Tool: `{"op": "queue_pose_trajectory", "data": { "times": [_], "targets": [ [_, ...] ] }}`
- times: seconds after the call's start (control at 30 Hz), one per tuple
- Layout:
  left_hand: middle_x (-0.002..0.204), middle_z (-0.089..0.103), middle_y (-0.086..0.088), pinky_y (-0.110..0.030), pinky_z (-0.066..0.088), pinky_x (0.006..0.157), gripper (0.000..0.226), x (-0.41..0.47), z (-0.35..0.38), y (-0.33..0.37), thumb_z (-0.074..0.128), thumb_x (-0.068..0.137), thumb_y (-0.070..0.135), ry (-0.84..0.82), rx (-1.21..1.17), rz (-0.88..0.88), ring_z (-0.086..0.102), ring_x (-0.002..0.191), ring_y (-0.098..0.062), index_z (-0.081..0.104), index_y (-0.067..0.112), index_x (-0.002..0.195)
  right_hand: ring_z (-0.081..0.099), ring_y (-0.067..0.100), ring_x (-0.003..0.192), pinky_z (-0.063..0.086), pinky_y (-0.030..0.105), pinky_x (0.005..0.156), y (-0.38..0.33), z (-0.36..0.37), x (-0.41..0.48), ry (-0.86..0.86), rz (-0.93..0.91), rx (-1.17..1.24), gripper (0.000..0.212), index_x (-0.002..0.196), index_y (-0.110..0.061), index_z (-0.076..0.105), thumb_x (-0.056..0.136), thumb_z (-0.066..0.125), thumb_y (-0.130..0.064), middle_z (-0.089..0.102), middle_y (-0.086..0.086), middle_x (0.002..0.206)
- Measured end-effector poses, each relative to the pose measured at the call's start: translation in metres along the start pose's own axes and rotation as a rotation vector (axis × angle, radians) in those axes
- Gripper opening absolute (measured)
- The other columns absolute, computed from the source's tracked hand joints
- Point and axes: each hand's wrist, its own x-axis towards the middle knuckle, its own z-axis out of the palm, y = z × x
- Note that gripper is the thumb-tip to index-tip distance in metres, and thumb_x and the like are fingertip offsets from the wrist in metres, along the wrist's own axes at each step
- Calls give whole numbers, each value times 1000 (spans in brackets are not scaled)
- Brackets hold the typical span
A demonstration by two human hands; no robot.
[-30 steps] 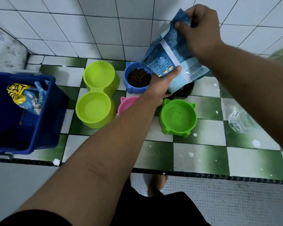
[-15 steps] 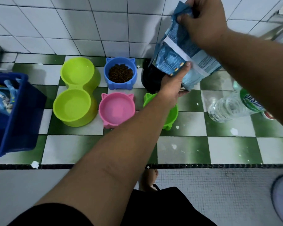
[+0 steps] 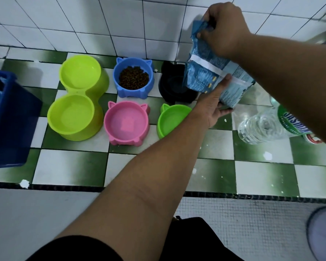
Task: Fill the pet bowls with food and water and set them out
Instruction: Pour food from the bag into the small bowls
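- Five plastic pet bowls sit on the green-and-white chequered floor tiles (image 3: 252,176), close under a wall of white glazed tiles (image 3: 102,25).
- Back row, nearest the wall: a blue cat-eared plastic bowl (image 3: 133,62) holding brown kibble (image 3: 133,77), and to its right a black cat-eared plastic bowl (image 3: 169,85), partly hidden by the bag.
- Front row: a pink cat-eared plastic bowl (image 3: 127,123), and beside it a green cat-eared plastic bowl (image 3: 169,121), its right side under the left forearm.
- Left of these stands a lime-yellow double plastic bowl (image 3: 77,97), one well behind the other.
- A blue printed foil food bag (image 3: 201,76) is held tilted just above the black bowl.
- The right hand (image 3: 226,29) pinches the bag's crumpled top, fingers curled tight on it.
- The left hand (image 3: 213,104) grips the bag's lower part, thumb flat on the front, fingers tucked behind.
- A clear plastic water bottle (image 3: 260,127) with a green label lies on its side on the tiles to the right, partly under the right forearm.
- A dark blue plastic crate (image 3: 9,125) stands at the left edge.
- A black border strip (image 3: 83,187) ends the chequered tiles; on the near side of it lies a grey fine-mosaic floor (image 3: 243,223).
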Motion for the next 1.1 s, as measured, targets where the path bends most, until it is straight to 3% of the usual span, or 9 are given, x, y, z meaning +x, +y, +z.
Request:
{"op": "queue_pose_trajectory", "data": {
  "times": [0.13,0.27,0.37,0.47,0.5,0.7,0.93,1.1],
  "targets": [
    [135,62,-21,-64,53,98,149,3,1,-1,93,5,66,3,5,-10,60,125,-42,52,12,137,54,13,87,42,22,70,4,2,3,-16,-12,-19,20,108,-7,66,90,67,-15,58,2,97],
    [132,63,-21,-62,54,97,138,5,5,-1,93,12,66,6,-16,-17,59,125,-41,54,13,133,53,13,87,39,21,70,8,2,7,-24,-15,-25,20,108,-7,66,90,68,-16,58,2,97],
    [122,64,-16,-62,51,101,106,2,9,3,88,36,60,-3,-4,-3,58,127,-41,55,15,127,53,14,87,40,22,71,11,3,9,-24,-13,-28,21,107,-7,67,90,69,-18,58,1,96],
    [125,62,-18,-64,49,104,79,6,7,-1,80,76,49,7,27,-27,56,130,-42,51,10,138,53,15,86,40,22,69,13,2,9,-27,-16,-27,21,109,-8,66,91,69,-19,59,2,96],
    [128,62,-20,-64,49,104,78,7,7,-2,79,78,48,4,34,-35,56,130,-43,50,10,140,54,15,85,40,22,67,14,2,9,-31,-19,-23,21,109,-8,66,91,68,-18,59,3,97],
    [125,65,-18,-61,54,98,106,9,10,-4,84,39,59,11,21,0,61,122,-39,56,15,131,54,15,86,39,21,66,15,1,9,-24,-33,-19,24,110,-8,66,91,69,-22,67,11,108],
    [118,65,-13,-59,57,95,104,11,11,-7,81,44,61,-19,28,50,63,117,-38,54,17,134,56,15,86,38,15,54,15,4,13,-24,-43,-1,23,112,-8,66,92,67,-20,68,10,110],
    [122,65,-15,-57,59,91,104,17,9,-6,80,47,62,-12,38,45,64,115,-37,53,16,136,60,15,93,39,12,60,16,7,17,-27,-62,15,23,112,-10,66,93,66,-21,67,7,112]
  ]
}}
